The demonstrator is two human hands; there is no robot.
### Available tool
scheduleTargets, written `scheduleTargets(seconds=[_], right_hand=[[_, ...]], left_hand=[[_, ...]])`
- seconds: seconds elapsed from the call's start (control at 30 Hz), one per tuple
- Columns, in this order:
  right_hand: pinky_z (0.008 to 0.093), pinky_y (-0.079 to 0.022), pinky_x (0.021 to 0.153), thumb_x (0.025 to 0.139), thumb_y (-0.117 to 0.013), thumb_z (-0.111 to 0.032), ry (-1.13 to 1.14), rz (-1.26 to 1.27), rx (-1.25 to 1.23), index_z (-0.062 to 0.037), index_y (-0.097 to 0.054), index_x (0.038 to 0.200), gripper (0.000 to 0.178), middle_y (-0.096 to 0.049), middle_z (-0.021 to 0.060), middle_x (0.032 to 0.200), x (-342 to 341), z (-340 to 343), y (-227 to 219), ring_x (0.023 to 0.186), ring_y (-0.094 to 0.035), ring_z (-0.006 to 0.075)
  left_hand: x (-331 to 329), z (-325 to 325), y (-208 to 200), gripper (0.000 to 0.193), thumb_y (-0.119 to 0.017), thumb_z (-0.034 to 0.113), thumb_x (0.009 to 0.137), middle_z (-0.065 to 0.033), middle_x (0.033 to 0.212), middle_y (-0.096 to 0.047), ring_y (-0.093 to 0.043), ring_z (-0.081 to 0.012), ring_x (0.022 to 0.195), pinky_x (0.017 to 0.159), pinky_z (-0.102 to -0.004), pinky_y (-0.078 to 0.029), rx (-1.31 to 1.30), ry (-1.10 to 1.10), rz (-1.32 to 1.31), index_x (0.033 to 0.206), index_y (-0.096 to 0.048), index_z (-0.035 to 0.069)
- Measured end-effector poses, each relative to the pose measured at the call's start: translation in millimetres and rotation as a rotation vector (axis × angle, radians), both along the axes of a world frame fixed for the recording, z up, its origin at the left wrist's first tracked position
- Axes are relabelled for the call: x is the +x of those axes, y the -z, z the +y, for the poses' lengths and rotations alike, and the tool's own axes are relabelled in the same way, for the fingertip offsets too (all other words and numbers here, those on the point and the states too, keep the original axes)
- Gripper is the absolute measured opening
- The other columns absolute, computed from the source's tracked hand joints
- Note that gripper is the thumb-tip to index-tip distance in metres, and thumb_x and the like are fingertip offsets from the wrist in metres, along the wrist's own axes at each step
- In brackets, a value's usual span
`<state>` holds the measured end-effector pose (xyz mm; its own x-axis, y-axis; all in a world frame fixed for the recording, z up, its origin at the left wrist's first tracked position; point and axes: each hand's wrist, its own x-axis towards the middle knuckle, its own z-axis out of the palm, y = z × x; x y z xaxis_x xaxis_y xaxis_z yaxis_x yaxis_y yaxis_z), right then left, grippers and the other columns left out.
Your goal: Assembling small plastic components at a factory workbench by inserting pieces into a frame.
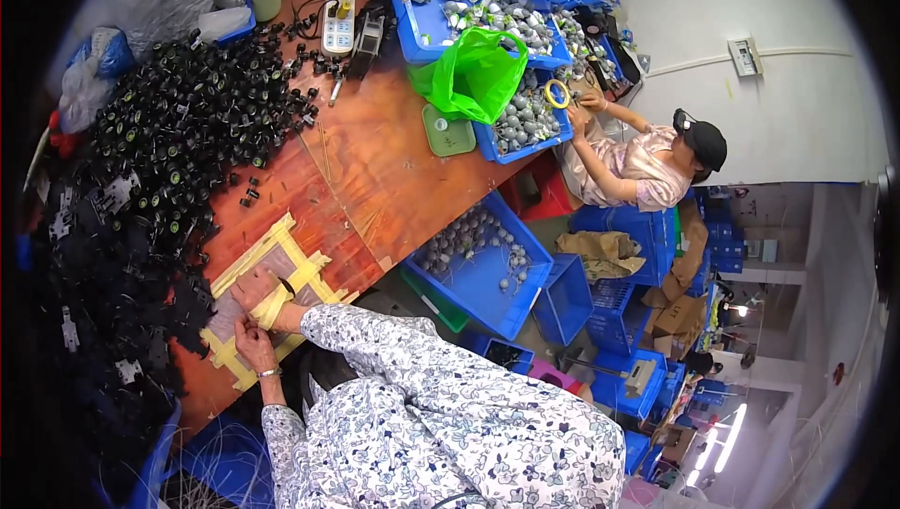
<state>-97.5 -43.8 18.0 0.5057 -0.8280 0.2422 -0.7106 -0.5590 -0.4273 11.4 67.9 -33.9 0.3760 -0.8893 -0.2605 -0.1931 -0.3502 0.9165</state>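
Observation:
My left hand point(255, 344), with a band at its wrist, is closed over the near side of a greyish work pad point(225, 314) edged with yellow tape point(305, 272). Just beyond it, my right hand point(253, 288) bends down over the same pad with its fingers drawn in. What either hand grips is too small or hidden to make out. A loose-looking yellow strip point(272, 306) lies at my right wrist, between the two hands. Close to my fingers, flat black parts point(178, 303) lie in a heap.
A big pile of small black wheeled parts point(178, 125) covers the table's left. Blue bins point(412, 36) of grey bulb-like pieces, a green bag point(473, 73) and a power strip point(338, 26) stand farther off. Another person point(647, 167) works at right. A blue bin point(516, 298) is beside the table.

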Motion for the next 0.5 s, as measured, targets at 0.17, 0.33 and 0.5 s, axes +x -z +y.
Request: scheduleTargets(seconds=[0.17,0.33,0.5], right_hand=[[0.0413,-0.044,0.075,0.07,-0.068,-0.025,0.044,-0.025,-0.121,-0.0064,-0.064,0.091,0.028,-0.061,0.0085,0.084,2.7,0.0,8.4,0.079,-0.062,0.0264],[0.0401,-0.042,0.073,0.073,-0.066,-0.024,0.063,-0.02,-0.142,-0.0076,-0.064,0.089,0.023,-0.06,0.0069,0.081,7.8,-0.1,1.8,0.078,-0.061,0.0254],[0.0457,-0.048,0.09,0.081,-0.064,-0.02,0.117,0.241,0.519,-0.0057,-0.068,0.096,0.022,-0.069,0.0135,0.092,34.9,7.2,1.0,0.089,-0.067,0.0313]], left_hand=[[-0.3,-0.9,-3.8,0.025,-0.057,-0.009,0.088,-0.0023,0.088,-0.062,-0.056,-0.0083,0.068,0.061,-0.0235,-0.047,0.021,0.041,-0.1,0.112,-0.059,-0.003],[1.7,-2.7,-12.1,0.026,-0.06,-0.007,0.089,-0.0028,0.089,-0.063,-0.058,-0.0089,0.072,0.064,-0.0235,-0.049,0.027,0.021,-0.044,0.114,-0.06,-0.003],[10.4,21.8,11.2,0.031,-0.07,0.017,0.094,-0.0124,0.104,-0.074,-0.072,-0.0206,0.087,0.075,-0.0345,-0.057,-0.113,-0.046,-0.243,0.12,-0.065,0.0]])
